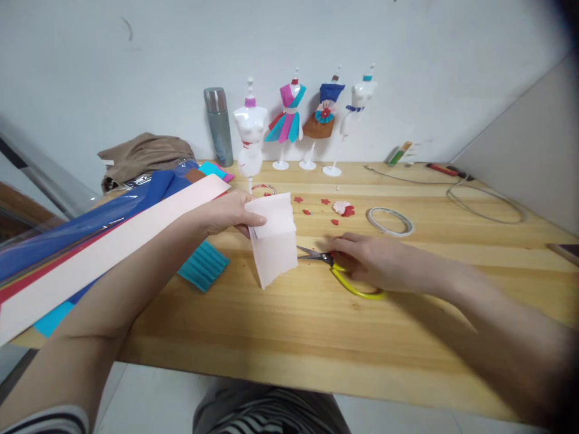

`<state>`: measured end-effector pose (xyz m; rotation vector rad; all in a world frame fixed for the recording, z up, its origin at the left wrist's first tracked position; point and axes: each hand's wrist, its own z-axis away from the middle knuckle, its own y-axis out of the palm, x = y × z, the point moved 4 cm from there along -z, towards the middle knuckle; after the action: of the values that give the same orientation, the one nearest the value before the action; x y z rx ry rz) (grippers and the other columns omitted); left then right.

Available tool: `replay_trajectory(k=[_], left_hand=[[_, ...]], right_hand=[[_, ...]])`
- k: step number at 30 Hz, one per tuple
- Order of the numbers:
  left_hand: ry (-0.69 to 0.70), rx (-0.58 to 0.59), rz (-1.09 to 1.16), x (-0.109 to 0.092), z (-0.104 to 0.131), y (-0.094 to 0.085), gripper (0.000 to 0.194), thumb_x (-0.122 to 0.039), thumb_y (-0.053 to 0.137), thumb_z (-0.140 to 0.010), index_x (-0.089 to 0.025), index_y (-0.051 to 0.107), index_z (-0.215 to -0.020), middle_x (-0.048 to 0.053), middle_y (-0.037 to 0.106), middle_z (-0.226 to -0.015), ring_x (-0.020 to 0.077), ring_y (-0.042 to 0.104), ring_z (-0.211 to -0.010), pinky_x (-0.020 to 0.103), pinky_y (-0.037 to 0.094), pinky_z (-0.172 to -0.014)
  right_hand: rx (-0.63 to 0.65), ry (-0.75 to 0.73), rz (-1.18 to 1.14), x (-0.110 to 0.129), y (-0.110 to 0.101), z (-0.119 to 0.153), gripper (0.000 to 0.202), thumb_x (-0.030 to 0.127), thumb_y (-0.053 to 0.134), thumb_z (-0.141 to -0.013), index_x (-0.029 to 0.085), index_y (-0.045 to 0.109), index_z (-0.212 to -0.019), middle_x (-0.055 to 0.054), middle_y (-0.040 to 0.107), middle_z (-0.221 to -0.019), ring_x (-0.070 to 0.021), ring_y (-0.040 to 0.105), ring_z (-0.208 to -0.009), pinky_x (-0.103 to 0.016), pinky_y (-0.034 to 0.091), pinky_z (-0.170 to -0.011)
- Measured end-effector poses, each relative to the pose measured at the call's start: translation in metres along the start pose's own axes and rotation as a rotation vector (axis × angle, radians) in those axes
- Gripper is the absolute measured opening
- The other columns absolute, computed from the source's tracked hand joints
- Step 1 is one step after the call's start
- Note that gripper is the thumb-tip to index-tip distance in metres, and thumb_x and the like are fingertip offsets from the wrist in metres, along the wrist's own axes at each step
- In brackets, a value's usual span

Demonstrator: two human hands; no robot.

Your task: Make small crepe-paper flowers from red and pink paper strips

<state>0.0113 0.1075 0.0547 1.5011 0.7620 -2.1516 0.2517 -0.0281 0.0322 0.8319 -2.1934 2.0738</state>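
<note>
Pinching the pale paper between thumb and fingers, the left hand holds it over the table, beside the scissors' parted blades. The right hand curls at the handles, grip unclear; keeping the paper taut and fingertips clear should help.

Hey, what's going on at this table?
Someone's left hand is holding up a piece of pale pink paper. The right hand is at the yellow-handled scissors, which are partly open and point toward the paper; I can't tell whether they touch it. Little red cut pieces lie on the wooden table. Behind stand four small white dress forms, two in colourful outfits.
</note>
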Motion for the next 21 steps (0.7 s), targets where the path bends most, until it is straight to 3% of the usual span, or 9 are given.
replay_trajectory(k=[1, 4, 9, 14, 17, 19, 21], left_hand=[[0.003, -0.001, -0.017, 0.000, 0.000, -0.001, 0.032, -0.027, 0.086, -0.058, -0.009, 0.072, -0.081, 0.008, 0.074, -0.079, 0.0187, 0.070, -0.072, 0.026, 0.056, -0.064], [0.000, -0.002, -0.059, -0.002, 0.002, -0.003, 0.031, -0.026, 0.084, -0.059, -0.009, 0.073, -0.083, 0.009, 0.074, -0.080, 0.0184, 0.069, -0.073, 0.025, 0.054, -0.063], [0.010, -0.024, -0.116, -0.010, 0.007, -0.004, 0.027, -0.026, 0.084, -0.060, -0.010, 0.071, -0.077, 0.007, 0.072, -0.074, 0.0183, 0.068, -0.070, 0.025, 0.053, -0.061], [0.097, -0.045, -0.155, -0.018, 0.014, -0.010, 0.022, -0.025, 0.083, -0.060, -0.012, 0.070, -0.072, 0.004, 0.069, -0.071, 0.0189, 0.067, -0.071, 0.026, 0.051, -0.063], [0.124, -0.055, -0.193, -0.022, 0.019, -0.014, 0.023, -0.028, 0.082, -0.060, -0.011, 0.071, -0.073, 0.005, 0.070, -0.072, 0.0192, 0.067, -0.072, 0.026, 0.051, -0.065], [0.127, -0.084, -0.227, -0.025, 0.023, -0.016, 0.025, -0.029, 0.080, -0.060, -0.011, 0.072, -0.075, 0.006, 0.071, -0.076, 0.0192, 0.068, -0.075, 0.027, 0.052, -0.067], [0.132, -0.102, -0.259, -0.031, 0.028, -0.015, 0.024, -0.028, 0.078, -0.062, -0.012, 0.072, -0.078, 0.006, 0.072, -0.080, 0.0191, 0.068, -0.079, 0.026, 0.052, -0.071]], right_hand=[[0.059, 0.005, 0.072, -0.001, 0.007, 0.006, 0.041, 0.013, 0.062, -0.074, 0.028, 0.069, -0.111, -0.011, 0.072, -0.098, -0.0256, 0.068, -0.078, -0.038, 0.054, -0.068], [0.098, -0.012, 0.162, -0.004, 0.016, 0.015, 0.048, 0.017, 0.059, -0.078, 0.023, 0.064, -0.126, -0.017, 0.068, -0.114, -0.0337, 0.066, -0.101, -0.050, 0.054, -0.087], [0.082, 0.041, 0.137, -0.011, 0.021, 0.012, 0.049, 0.014, 0.048, -0.084, 0.020, 0.059, -0.131, -0.015, 0.070, -0.104, -0.0281, 0.069, -0.089, -0.045, 0.055, -0.080], [0.121, 0.120, 0.004, -0.024, 0.016, 0.015, 0.036, 0.015, 0.055, -0.078, 0.020, 0.060, -0.113, -0.010, 0.067, -0.095, -0.0224, 0.065, -0.078, -0.036, 0.053, -0.070], [0.067, 0.133, -0.164, -0.033, 0.007, 0.018, 0.021, 0.029, 0.056, -0.086, 0.023, 0.057, -0.106, -0.007, 0.061, -0.084, -0.0199, 0.057, -0.071, -0.034, 0.049, -0.064], [0.039, 0.119, -0.271, -0.035, 0.003, 0.020, 0.025, 0.038, 0.059, -0.087, 0.026, 0.055, -0.108, -0.007, 0.059, -0.087, -0.0202, 0.056, -0.072, -0.034, 0.050, -0.063], [0.082, 0.088, -0.289, -0.031, 0.001, 0.019, 0.037, 0.043, 0.068, -0.080, 0.028, 0.055, -0.111, -0.007, 0.059, -0.091, -0.0216, 0.056, -0.075, -0.035, 0.051, -0.065]])
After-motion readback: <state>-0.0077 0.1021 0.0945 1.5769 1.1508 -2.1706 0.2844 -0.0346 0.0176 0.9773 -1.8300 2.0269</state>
